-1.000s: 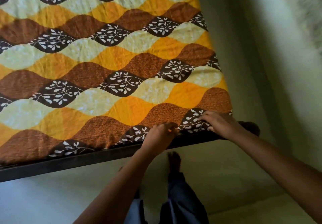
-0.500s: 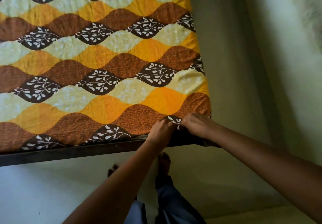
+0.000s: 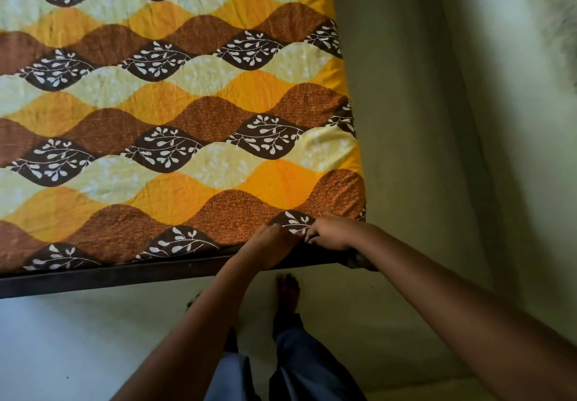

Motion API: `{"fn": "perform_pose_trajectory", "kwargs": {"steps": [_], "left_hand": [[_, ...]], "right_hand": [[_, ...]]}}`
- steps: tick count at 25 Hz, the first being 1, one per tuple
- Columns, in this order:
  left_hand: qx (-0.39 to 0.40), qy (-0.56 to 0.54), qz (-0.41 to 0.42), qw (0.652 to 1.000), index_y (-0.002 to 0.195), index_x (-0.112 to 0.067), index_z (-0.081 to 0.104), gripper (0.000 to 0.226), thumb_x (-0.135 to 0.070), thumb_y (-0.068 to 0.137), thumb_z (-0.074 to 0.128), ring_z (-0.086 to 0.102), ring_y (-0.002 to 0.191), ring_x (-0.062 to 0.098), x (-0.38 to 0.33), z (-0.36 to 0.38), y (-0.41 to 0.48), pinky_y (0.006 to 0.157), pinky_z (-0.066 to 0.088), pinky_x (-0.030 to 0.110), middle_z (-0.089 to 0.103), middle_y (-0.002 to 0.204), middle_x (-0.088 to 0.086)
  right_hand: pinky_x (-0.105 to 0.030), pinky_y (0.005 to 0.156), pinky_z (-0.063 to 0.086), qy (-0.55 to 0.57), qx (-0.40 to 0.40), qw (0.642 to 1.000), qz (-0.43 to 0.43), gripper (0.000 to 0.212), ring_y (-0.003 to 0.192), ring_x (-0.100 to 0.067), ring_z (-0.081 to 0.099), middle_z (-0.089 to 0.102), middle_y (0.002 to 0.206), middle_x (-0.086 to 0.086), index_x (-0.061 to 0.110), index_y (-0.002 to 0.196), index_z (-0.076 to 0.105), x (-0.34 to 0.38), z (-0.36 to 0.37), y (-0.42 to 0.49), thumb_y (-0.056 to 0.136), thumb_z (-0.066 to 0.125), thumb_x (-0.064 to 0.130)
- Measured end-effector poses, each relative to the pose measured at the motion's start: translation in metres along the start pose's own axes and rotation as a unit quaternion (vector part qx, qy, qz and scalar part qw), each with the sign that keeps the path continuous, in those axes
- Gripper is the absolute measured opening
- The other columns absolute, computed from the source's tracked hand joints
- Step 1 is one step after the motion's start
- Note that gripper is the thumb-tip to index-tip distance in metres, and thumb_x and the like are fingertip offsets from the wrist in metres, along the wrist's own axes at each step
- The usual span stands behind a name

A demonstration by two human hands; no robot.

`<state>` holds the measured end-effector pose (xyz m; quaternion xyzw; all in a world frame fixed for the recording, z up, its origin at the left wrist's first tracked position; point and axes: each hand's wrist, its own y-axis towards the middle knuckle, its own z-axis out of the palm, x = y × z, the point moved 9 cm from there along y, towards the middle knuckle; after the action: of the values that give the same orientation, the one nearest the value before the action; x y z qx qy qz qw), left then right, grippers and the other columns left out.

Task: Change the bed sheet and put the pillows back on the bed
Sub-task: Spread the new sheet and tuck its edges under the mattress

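1. The right hand [image 3: 332, 232] is at the near right corner of the bed. Its fingers are curled and pinch the hem of the bed sheet [image 3: 187, 113] where a dark leaf patch meets the edge.
2. The left hand [image 3: 271, 249] is just beside it, almost touching. Its fingers curl down over the near edge and grip the same fabric, and the fingertips are hidden under the hand.
3. The right forearm reaches in from the lower right, the left from the bottom centre.
4. The bed sheet lies spread across the top of the bed, running out of view at the far and left sides. It has wavy bands of brown, orange, yellow and cream, with dark brown patches bearing white sprigs. It is wrinkled at the near right corner by the hands and wraps down over the right edge.
5. A dark bed frame [image 3: 109, 275] runs along the near edge, directly under the sheet's hem.
6. Below the frame is a pale floor [image 3: 62, 338], with a bare foot [image 3: 287, 291] and blue-grey trouser legs [image 3: 312, 369] on it.
7. A greenish wall [image 3: 437, 119] stands along the bed's right edge, with a shadowed gap between them.
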<state>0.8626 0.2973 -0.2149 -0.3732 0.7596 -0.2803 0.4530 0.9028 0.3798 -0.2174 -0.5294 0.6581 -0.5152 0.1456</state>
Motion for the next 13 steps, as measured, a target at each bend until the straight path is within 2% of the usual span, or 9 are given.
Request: {"fn": "perform_pose_trajectory", "kwargs": {"steps": [1,3,4,5,6,7,9,11,13], "left_hand": [[-0.025,0.012,0.020,0.999,0.109,-0.005,0.062,0.036,-0.031,0.099,0.038,0.058,0.086,0.021,-0.003,-0.008,-0.001,0.071,0.040,0.022,0.063,0.092,0.004],[-0.141,-0.003,0.064,0.988,0.096,-0.005,0.063,0.027,-0.023,0.099,0.042,0.059,0.065,0.016,-0.009,-0.034,-0.005,0.057,0.045,0.017,0.062,0.074,0.001],[-0.209,-0.021,0.073,0.975,0.094,-0.008,0.062,0.023,-0.021,0.099,0.043,0.058,0.064,0.014,-0.013,-0.050,-0.009,0.055,0.045,0.016,0.063,0.077,0.001],[-0.280,-0.018,0.075,0.957,0.100,-0.010,0.061,0.021,-0.019,0.098,0.043,0.059,0.073,0.015,-0.018,-0.065,-0.011,0.060,0.044,0.017,0.065,0.089,0.003],[-0.345,-0.004,0.072,0.936,0.110,-0.011,0.059,0.022,-0.019,0.097,0.044,0.058,0.091,0.017,-0.019,-0.078,-0.004,0.074,0.044,0.022,0.063,0.106,0.005],[-0.384,0.023,0.064,0.921,0.121,-0.012,0.055,0.028,-0.020,0.096,0.045,0.051,0.111,0.020,-0.021,-0.087,0.006,0.091,0.039,0.029,0.057,0.123,0.006],[-0.385,0.072,0.052,0.919,0.142,-0.012,0.035,0.048,-0.026,0.096,0.041,0.024,0.140,0.023,-0.020,-0.100,0.042,0.114,0.013,0.039,0.032,0.149,0.008],[-0.359,0.146,0.064,0.920,0.149,-0.014,0.013,0.058,-0.037,0.097,0.024,-0.002,0.145,0.018,-0.018,-0.102,0.081,0.116,-0.009,0.038,0.008,0.157,0.006],[-0.345,0.206,0.089,0.911,0.149,-0.015,0.004,0.064,-0.046,0.093,0.014,-0.006,0.144,0.015,-0.015,-0.097,0.102,0.116,-0.010,0.039,0.003,0.157,0.003]], "right_hand": [[-0.027,0.084,0.046,0.052,-0.028,0.998,-0.019,0.026,0.106,-0.018,0.058,0.062,0.123,-0.006,0.015,0.115,0.066,-0.004,-0.008,-0.004,0.095,0.051,0.018],[-0.014,0.061,0.044,0.167,-0.123,0.978,-0.028,0.023,0.073,0.003,0.062,0.069,0.094,0.006,0.016,0.110,0.068,-0.016,-0.036,-0.021,0.094,0.053,0.021],[-0.007,0.048,0.037,0.211,-0.191,0.959,-0.015,0.023,0.055,0.008,0.056,0.065,0.080,0.013,0.016,0.112,0.067,-0.024,-0.055,-0.029,0.095,0.051,0.021],[-0.006,0.045,0.035,0.236,-0.283,0.930,-0.002,0.025,0.051,0.011,0.053,0.061,0.075,0.017,0.015,0.115,0.065,-0.033,-0.077,-0.030,0.097,0.048,0.020],[-0.005,0.052,0.040,0.241,-0.367,0.898,0.012,0.027,0.063,0.014,0.057,0.064,0.083,0.014,0.015,0.119,0.062,-0.037,-0.100,-0.029,0.098,0.046,0.021],[-0.009,0.070,0.046,0.238,-0.433,0.869,0.015,0.030,0.089,0.010,0.061,0.067,0.103,0.006,0.016,0.124,0.058,-0.039,-0.119,-0.016,0.099,0.043,0.022],[-0.027,0.107,0.031,0.195,-0.476,0.858,0.008,0.039,0.135,-0.014,0.037,0.043,0.144,-0.005,0.018,0.138,0.043,-0.027,-0.148,0.029,0.100,0.036,0.026],[-0.038,0.118,0.007,0.099,-0.445,0.889,0.040,0.047,0.146,-0.019,0.008,0.015,0.157,-0.004,0.023,0.147,0.023,-0.022,-0.158,0.079,0.101,0.028,0.033],[-0.041,0.116,-0.007,0.015,-0.441,0.893,0.089,0.054,0.146,-0.019,-0.004,0.002,0.159,0.000,0.027,0.149,0.009,-0.034,-0.156,0.100,0.100,0.023,0.043]]}}
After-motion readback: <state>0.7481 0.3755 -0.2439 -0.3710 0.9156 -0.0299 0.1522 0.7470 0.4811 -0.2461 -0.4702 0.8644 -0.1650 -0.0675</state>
